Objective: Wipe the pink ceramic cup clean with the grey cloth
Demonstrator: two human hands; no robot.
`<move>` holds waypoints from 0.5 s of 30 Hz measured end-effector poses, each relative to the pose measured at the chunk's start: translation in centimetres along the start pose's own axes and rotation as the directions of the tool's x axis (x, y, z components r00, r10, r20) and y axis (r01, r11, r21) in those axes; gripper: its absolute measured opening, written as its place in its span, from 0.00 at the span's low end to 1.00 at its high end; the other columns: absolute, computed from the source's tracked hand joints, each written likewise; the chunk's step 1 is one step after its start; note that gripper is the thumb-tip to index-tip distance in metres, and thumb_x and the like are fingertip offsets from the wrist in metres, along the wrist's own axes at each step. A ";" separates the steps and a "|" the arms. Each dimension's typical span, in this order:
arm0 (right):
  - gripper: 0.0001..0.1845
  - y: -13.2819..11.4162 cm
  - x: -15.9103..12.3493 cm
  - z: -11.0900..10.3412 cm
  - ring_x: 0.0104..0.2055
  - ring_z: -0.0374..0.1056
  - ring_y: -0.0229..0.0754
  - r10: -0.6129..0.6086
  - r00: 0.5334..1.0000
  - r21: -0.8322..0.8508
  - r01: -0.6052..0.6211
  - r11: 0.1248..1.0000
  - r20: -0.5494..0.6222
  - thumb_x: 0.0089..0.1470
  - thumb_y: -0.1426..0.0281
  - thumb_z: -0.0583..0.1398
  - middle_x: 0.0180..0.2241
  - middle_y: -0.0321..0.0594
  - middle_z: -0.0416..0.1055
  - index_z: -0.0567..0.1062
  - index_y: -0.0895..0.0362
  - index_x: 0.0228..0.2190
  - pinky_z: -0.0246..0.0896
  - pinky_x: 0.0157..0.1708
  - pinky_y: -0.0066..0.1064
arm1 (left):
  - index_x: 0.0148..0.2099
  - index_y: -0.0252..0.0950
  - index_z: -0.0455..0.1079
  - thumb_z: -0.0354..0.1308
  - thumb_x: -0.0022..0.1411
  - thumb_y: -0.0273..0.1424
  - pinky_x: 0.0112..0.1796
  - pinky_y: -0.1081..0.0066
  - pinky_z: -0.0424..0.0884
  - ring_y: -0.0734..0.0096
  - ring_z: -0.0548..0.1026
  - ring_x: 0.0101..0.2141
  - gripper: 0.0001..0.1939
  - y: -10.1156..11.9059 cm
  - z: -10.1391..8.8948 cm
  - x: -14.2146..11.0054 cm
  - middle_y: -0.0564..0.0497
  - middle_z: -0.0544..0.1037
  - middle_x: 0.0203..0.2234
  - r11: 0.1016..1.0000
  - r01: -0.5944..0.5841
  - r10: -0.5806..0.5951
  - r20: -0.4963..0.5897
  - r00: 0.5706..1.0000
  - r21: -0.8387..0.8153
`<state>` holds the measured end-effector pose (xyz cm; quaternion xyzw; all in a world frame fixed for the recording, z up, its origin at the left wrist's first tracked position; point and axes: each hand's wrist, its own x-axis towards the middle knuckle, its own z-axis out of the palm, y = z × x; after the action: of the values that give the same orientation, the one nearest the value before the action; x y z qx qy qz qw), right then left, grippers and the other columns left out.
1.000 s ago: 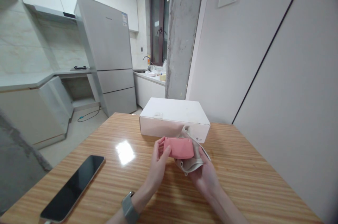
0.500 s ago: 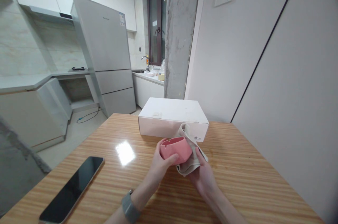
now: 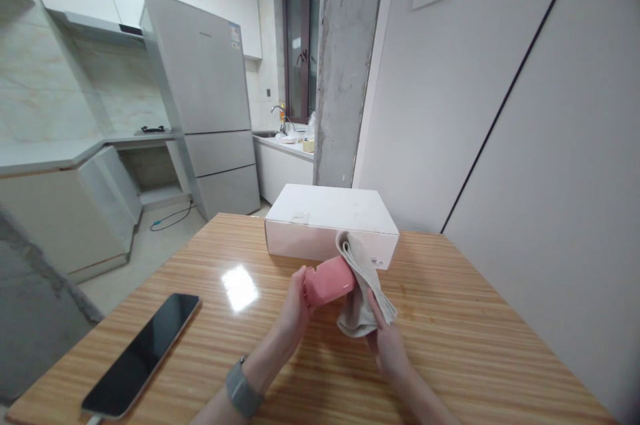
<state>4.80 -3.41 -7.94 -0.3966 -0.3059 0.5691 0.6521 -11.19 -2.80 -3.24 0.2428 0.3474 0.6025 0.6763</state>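
My left hand grips a pink ashtray by its left end, above the table. The ashtray is tilted, with a smooth outer face toward me and a notch showing at its upper left edge; its hollow is out of sight. A folded light grey cloth is pinched in my right hand, thumb on top and the other fingers mostly hidden. The cloth lies against the right end of the ashtray, covering part of it.
Behind my hands a white cardboard box lies on the wood-grain table. At the left a black-screened phone rests with a white cable plugged in. A grey fridge and a sink counter stand beyond the table.
The ashtray has turned in my left hand, so its hollow no longer shows and its outer face does. My right hand has drawn slightly right and down with the cloth.
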 end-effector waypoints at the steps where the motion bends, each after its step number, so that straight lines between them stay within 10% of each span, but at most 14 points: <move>1: 0.22 -0.5 0.1 0.2 0.63 0.54 0.46 0.022 0.998 0.010 -0.022 1.000 -0.057 0.35 0.59 0.70 0.50 0.34 0.73 0.80 0.49 0.36 0.53 0.60 0.36 | 0.46 0.32 0.71 0.57 0.54 0.47 0.45 0.65 0.69 0.60 0.74 0.44 0.25 0.1 0.0 0.0 0.43 0.77 0.41 1.000 0.018 -0.018 0.005 1.000 0.001; 4: 0.23 -2.6 0.2 1.3 0.61 0.59 0.45 0.071 0.989 0.091 -0.060 0.994 -0.131 0.39 0.56 0.67 0.48 0.33 0.75 0.78 0.49 0.40 0.59 0.57 0.35 | 0.49 0.33 0.71 0.63 0.51 0.41 0.44 0.65 0.68 0.61 0.75 0.41 0.25 0.1 0.1 -0.3 0.44 0.78 0.41 0.995 -0.058 0.055 0.040 0.998 0.079; 8: 0.23 -4.6 -0.7 2.9 0.54 0.67 0.48 0.187 0.980 0.244 -0.197 0.950 0.066 0.46 0.55 0.65 0.44 0.37 0.77 0.77 0.51 0.43 0.65 0.51 0.39 | 0.55 0.34 0.66 0.69 0.47 0.37 0.44 0.64 0.68 0.59 0.75 0.42 0.33 -0.2 0.6 -1.1 0.41 0.77 0.44 0.961 -0.188 0.181 0.052 0.982 0.203; 15: 0.21 -4.8 -1.6 4.0 0.51 0.70 0.49 0.226 0.949 0.273 -0.282 0.920 0.220 0.48 0.56 0.64 0.45 0.40 0.77 0.78 0.54 0.42 0.66 0.49 0.41 | 0.52 0.31 0.70 0.67 0.48 0.40 0.51 0.58 0.64 0.51 0.71 0.49 0.30 -0.5 0.5 -1.4 0.38 0.76 0.47 0.992 -0.112 0.092 0.306 0.948 0.050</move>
<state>3.51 -4.51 -1.70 -0.2748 -0.2203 0.7232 0.5941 -10.51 -4.24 -3.01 0.3726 0.2465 0.5803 0.6809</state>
